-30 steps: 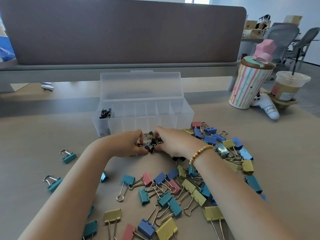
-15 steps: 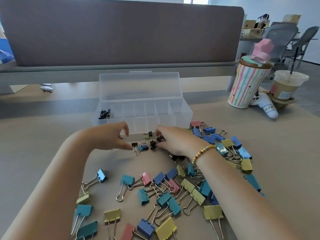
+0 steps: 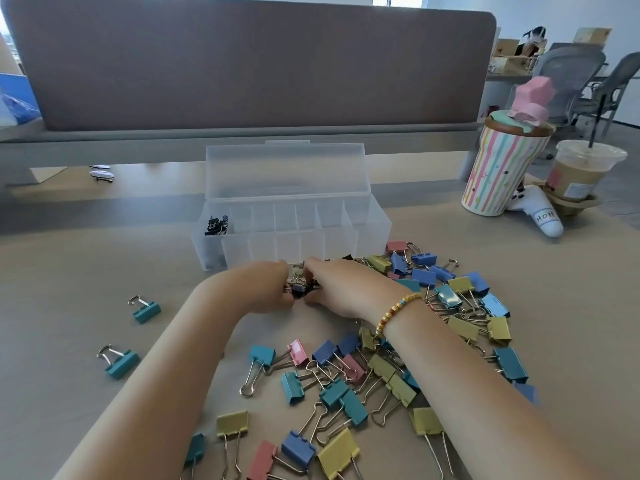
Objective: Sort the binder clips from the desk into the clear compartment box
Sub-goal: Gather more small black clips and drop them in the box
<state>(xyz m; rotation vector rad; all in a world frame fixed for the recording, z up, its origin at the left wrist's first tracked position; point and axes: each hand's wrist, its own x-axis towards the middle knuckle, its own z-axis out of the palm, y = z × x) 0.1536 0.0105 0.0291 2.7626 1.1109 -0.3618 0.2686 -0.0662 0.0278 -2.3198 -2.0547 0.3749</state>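
Both forearms are bare, no sleeves. The right hand (image 3: pixel 341 289) wears a bracelet (image 3: pixel 398 310) (gold beads, one turquoise) at the wrist behind its fingers.

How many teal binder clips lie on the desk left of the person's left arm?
2. The far teal clip lies nearer the clear box; the near teal clip lies closer to the camera. The left arm may hide more.

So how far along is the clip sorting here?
Early. Done: a few black clips sit in the box's leftmost compartment; the others look empty. In hand: left hand and right hand gather small dark clips before the box. Left: the coloured clips all over the desk.
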